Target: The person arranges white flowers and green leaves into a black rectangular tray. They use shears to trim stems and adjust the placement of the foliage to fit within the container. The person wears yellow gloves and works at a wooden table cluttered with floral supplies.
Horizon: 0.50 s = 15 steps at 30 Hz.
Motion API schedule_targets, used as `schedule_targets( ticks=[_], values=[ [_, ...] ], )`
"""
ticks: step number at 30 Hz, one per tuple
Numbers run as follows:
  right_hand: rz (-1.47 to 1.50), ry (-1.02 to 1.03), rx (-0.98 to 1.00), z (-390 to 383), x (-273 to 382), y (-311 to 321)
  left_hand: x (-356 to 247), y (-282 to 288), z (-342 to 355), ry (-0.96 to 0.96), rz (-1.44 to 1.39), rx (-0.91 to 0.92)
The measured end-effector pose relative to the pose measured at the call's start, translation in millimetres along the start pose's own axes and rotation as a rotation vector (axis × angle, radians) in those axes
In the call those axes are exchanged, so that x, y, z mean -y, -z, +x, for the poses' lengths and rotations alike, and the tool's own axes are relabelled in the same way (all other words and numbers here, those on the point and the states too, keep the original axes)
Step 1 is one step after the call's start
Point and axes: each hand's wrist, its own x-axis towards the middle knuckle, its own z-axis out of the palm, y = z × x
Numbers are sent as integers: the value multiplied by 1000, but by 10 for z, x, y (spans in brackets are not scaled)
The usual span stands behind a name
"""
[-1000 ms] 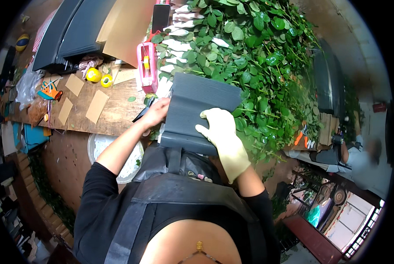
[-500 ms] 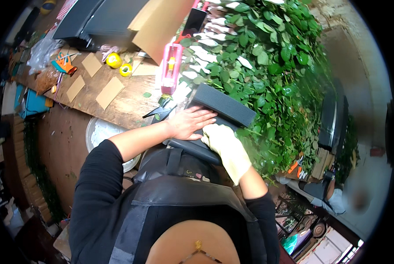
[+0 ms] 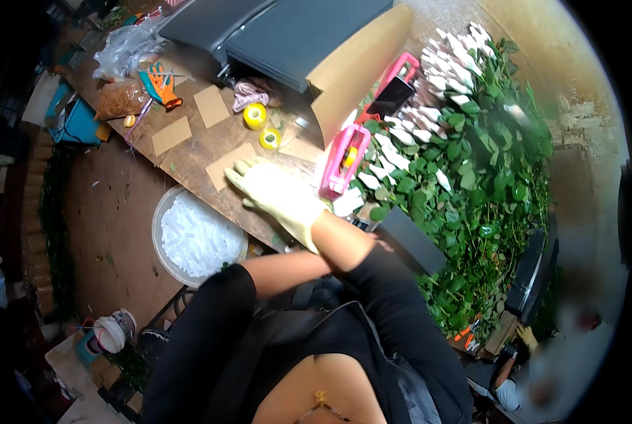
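Note:
My right hand (image 3: 273, 191), in a pale yellow rubber glove, stretches leftward across my left forearm with its fingers apart over a small cardboard square (image 3: 230, 157) on the table; contact is unclear. My left hand (image 3: 377, 240) is mostly hidden behind the right forearm, blurred fingers showing beside a dark grey corrugated box (image 3: 408, 240); its grip cannot be made out. Just beyond the glove lie two yellow tape rolls (image 3: 254, 116) and a pink tape dispenser (image 3: 341, 162).
White-wrapped stems with leafy piles (image 3: 478, 177) cover the right side. Dark stacked sheets (image 3: 295, 42), orange gloves (image 3: 159, 86) and a phone (image 3: 391, 95) lie on the wooden table (image 3: 175, 169). A tub of white pieces (image 3: 199, 233) stands below; a co-worker (image 3: 507, 392) is at lower right.
My view has turned, shifting the table. My gloved right hand has left the corrugated box and swung left across my left arm, whose hand is now largely covered.

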Motion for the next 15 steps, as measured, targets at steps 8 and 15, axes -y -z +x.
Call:
schedule_targets(
  ticks=[8, 15],
  values=[
    [-294, -100, 197, 674, -457, -688, 43, -30, 26, -203, 228, -73],
    [-271, -150, -35, -213, -304, -523, -18, 63, 18, -173, 361, -46]
  ],
)
